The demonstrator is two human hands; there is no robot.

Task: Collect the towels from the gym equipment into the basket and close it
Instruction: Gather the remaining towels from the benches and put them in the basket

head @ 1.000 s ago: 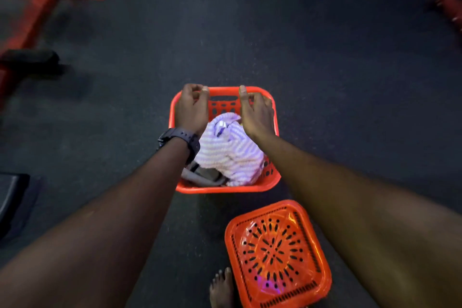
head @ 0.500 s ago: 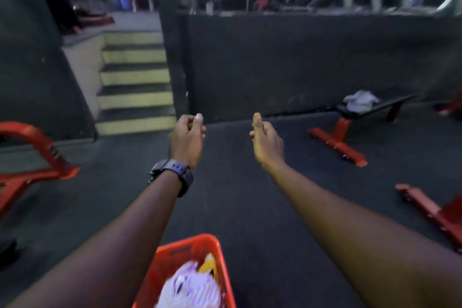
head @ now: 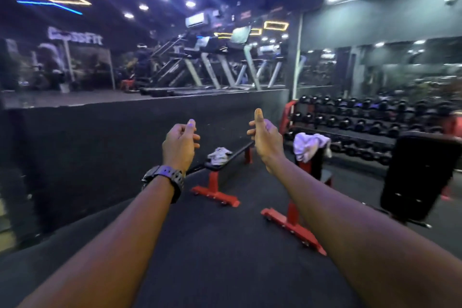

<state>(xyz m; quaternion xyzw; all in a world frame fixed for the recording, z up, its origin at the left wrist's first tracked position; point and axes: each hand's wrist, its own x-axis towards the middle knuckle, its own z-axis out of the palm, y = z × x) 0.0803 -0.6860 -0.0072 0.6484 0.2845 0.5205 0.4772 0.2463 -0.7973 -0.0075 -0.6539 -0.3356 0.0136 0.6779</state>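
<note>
From the head camera, both your arms reach forward over the dark floor. Your left hand (head: 180, 145) is loosely curled, fingers bent toward the thumb, and holds nothing. Your right hand (head: 265, 138) is also half-curled with the thumb up, and it too is empty.

Two towels are left in sight. The crumpled towel (head: 219, 155) lies on the near end of the flat bench (head: 220, 166), straight ahead and between your two hands as seen from here, beyond both of them. The bench's long axis runs away from you and to the right. The larger towel (head: 309, 144) is draped over the top of the red stand (head: 310, 165), to the right of your right hand and in front of the dumbbell rack (head: 370, 127).

Your right hand looks nearer to the draped towel; the bench towel seems about equally reachable by either hand. The basket is not in view, so I cannot tell where it sits.
</note>
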